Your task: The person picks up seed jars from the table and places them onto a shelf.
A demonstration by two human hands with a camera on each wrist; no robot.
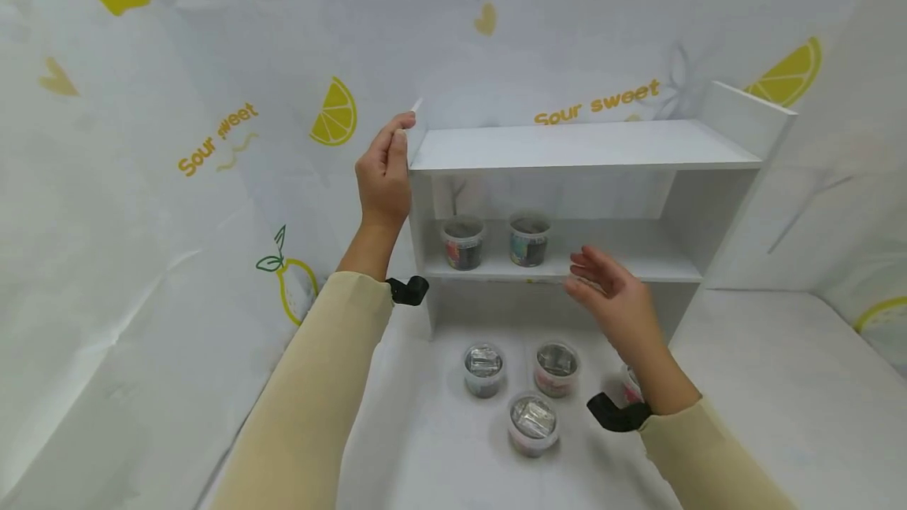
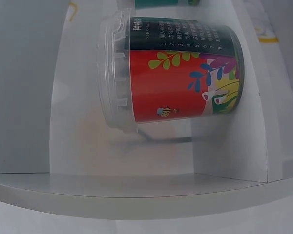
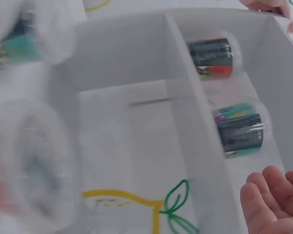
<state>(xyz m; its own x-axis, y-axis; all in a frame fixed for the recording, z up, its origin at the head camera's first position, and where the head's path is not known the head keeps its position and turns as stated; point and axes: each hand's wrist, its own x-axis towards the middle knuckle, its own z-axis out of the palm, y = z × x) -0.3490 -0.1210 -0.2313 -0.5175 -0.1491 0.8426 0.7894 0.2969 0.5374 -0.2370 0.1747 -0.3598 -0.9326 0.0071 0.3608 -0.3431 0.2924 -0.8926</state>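
At the white shelf (image 1: 581, 146), left hand (image 1: 386, 175) grips its corner, right hand (image 1: 620, 305) empty and relaxed, so imo brace firmly, nudge cups (image 1: 464, 252) gently.

Right hand (image 3: 276, 204) near a teal-and-black labelled cup (image 3: 240, 129)

The view lies on its side, the hand at the lower right with fingers loosely bent, apart from the cup. Above that cup in the frame is a red-and-black labelled cup (image 3: 212, 58). Both stand with bases against the middle board (image 3: 200, 107) of a white shelf unit (image 3: 122, 53), clear rims toward frame right. The left hand (image 3: 268, 5) shows at the unit's upper-right corner. At frame left, a blurred upper cup (image 3: 34, 36) and a blurred lower cup (image 3: 36, 168) loom close. A printed lemon (image 3: 119, 195) shows below.
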